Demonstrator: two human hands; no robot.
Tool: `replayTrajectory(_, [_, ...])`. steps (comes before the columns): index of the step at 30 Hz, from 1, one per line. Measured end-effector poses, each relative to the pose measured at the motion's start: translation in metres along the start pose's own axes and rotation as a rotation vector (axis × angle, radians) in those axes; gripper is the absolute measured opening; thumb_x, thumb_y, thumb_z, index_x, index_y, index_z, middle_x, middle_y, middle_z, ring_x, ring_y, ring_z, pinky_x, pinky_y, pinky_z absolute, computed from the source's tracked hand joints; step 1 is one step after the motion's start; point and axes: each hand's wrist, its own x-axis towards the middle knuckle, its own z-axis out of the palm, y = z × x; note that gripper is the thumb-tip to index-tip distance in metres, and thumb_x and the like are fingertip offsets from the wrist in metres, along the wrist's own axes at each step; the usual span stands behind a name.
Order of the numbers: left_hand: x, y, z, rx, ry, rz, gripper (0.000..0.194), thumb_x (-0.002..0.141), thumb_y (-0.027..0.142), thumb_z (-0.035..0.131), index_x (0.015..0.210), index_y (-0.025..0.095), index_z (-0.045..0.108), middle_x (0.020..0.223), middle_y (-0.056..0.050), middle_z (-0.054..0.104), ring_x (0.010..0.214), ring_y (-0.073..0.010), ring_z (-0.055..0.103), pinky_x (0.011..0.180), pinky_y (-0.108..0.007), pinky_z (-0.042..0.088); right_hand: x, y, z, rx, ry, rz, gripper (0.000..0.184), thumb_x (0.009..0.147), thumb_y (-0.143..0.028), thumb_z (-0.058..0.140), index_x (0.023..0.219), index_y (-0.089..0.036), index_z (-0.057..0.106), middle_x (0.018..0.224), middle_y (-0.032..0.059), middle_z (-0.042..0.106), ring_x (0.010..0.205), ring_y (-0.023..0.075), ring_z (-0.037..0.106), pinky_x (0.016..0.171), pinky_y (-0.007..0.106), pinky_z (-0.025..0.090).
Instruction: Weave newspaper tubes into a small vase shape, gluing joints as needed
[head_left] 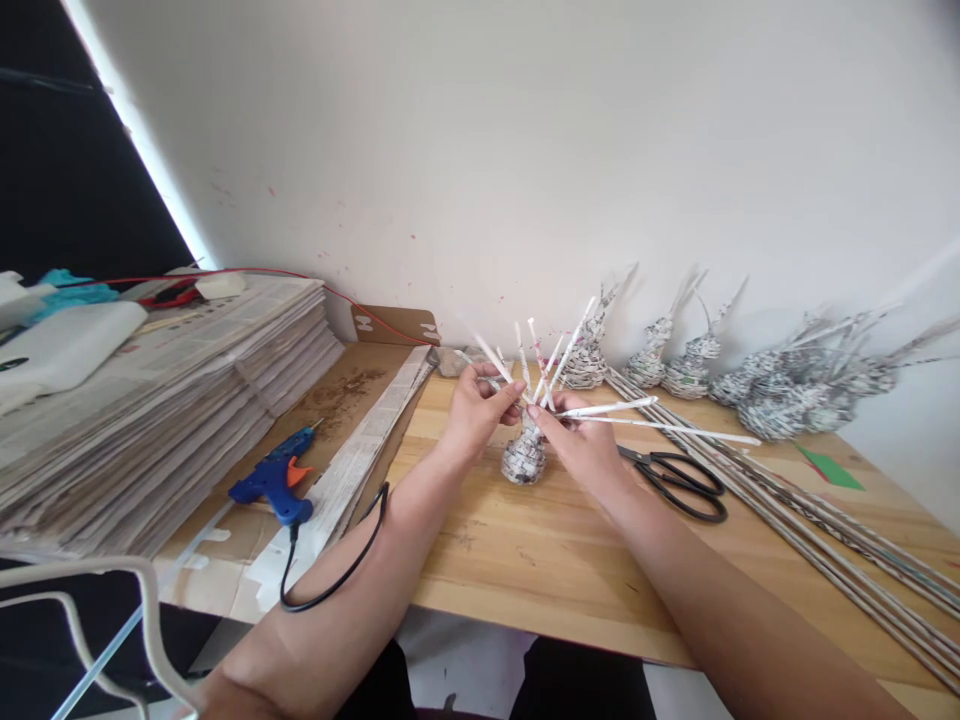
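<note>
A small vase-shaped piece woven from newspaper tubes (523, 462) stands upright on the wooden table, its round base downward. White paper tubes (571, 345) fan out upward from its neck, and a couple more stretch off to the right. My left hand (480, 402) pinches one of these tubes at the left of the neck. On the other side, my right hand (576, 432) closes its thumb and fingers around the neck and the tubes there. The fingers partly hide the weaving. Just right of my right wrist lie black-handled scissors (686, 482).
Several woven paper pieces (784, 395) line the wall at the back right. Long paper tubes (795, 515) run diagonally across the table's right side, near a green scrap (832, 467). A blue glue gun (274, 478) with a black cord lies left, beside tall newspaper stacks (247, 370).
</note>
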Motion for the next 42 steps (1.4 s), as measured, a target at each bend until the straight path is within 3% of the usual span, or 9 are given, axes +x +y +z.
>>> replayTrajectory(3, [0.001,-0.003,0.0,0.133,0.077,0.061,0.055,0.067,0.036,0.083,0.099,0.022,0.04,0.064,0.007,0.06,0.043,-0.0086,0.054,0.043,-0.018,0.04,-0.002,-0.003,0.001,-0.047,-0.018,-0.036,0.026,0.083,-0.045,0.068,0.076,-0.021,0.062,0.062,-0.0015,0.058,0.054,0.0138,0.047,0.051,0.027,0.037])
replayTrajectory(8, [-0.007,0.002,0.002,0.35,0.073,0.32,0.033,0.071,0.02,0.078,0.096,0.02,0.056,0.072,0.004,0.06,0.059,-0.0068,0.053,0.056,-0.017,0.04,-0.001,-0.003,0.002,-0.012,-0.02,-0.021,0.023,0.083,-0.044,0.068,0.083,-0.021,0.065,0.066,-0.0008,0.061,0.057,0.0151,0.051,0.054,0.028,0.039])
replayTrajectory(11, [-0.012,0.006,0.004,0.264,-0.015,0.326,0.057,0.07,0.015,0.077,0.121,0.024,0.054,0.08,0.002,0.066,0.068,-0.0092,0.06,0.066,-0.018,0.046,0.001,0.0,0.001,0.019,-0.023,0.001,0.024,0.083,-0.045,0.068,0.086,-0.021,0.066,0.068,-0.0003,0.064,0.058,0.0151,0.052,0.054,0.028,0.04])
replayTrajectory(15, [-0.007,0.009,0.001,0.025,-0.128,0.177,0.099,0.071,0.02,0.08,0.151,0.024,0.022,0.087,-0.001,0.073,0.073,-0.0131,0.066,0.074,-0.025,0.053,0.003,0.004,-0.001,0.038,0.006,0.026,0.025,0.081,-0.045,0.07,0.086,-0.02,0.066,0.071,0.0004,0.065,0.06,0.0155,0.054,0.056,0.029,0.043])
replayTrajectory(17, [-0.003,0.009,-0.003,-0.05,-0.16,0.113,0.104,0.071,0.024,0.081,0.153,0.022,0.017,0.09,-0.003,0.075,0.074,-0.0141,0.067,0.075,-0.028,0.054,0.004,0.007,-0.002,0.062,0.029,0.057,0.025,0.079,-0.044,0.072,0.085,-0.02,0.066,0.071,0.0002,0.065,0.061,0.0159,0.056,0.058,0.03,0.044])
replayTrajectory(21, [0.001,0.007,-0.006,0.057,-0.238,0.121,0.052,0.075,0.026,0.077,0.122,0.014,0.06,0.087,-0.006,0.075,0.08,-0.0147,0.068,0.078,-0.027,0.053,0.005,0.008,-0.002,0.125,0.019,0.079,0.026,0.078,-0.044,0.073,0.085,-0.021,0.066,0.071,0.0001,0.064,0.063,0.016,0.056,0.06,0.03,0.046])
replayTrajectory(24, [-0.001,0.004,-0.005,0.253,-0.192,0.283,0.012,0.08,0.023,0.071,0.087,0.014,0.071,0.087,-0.006,0.074,0.084,-0.0152,0.067,0.081,-0.025,0.05,0.004,0.005,-0.002,0.127,0.013,0.073,0.025,0.077,-0.044,0.073,0.084,-0.02,0.067,0.07,0.0001,0.064,0.062,0.0159,0.055,0.059,0.03,0.046])
replayTrajectory(38, [-0.003,0.001,-0.011,0.692,-0.162,0.672,0.009,0.094,0.023,0.056,0.087,0.019,0.058,0.083,-0.002,0.064,0.082,-0.0148,0.059,0.078,-0.027,0.044,0.005,0.003,-0.003,0.075,0.025,0.074,0.019,0.077,-0.038,0.068,0.075,-0.021,0.059,0.061,-0.0036,0.054,0.057,0.0137,0.047,0.056,0.029,0.037])
replayTrajectory(42, [-0.006,0.006,-0.009,0.683,-0.199,0.675,0.007,0.093,0.021,0.056,0.087,0.018,0.056,0.083,-0.002,0.064,0.079,-0.014,0.058,0.075,-0.026,0.044,0.005,0.0,-0.004,0.1,-0.013,0.041,0.018,0.076,-0.035,0.068,0.073,-0.021,0.056,0.061,-0.0042,0.053,0.057,0.0128,0.046,0.056,0.028,0.036])
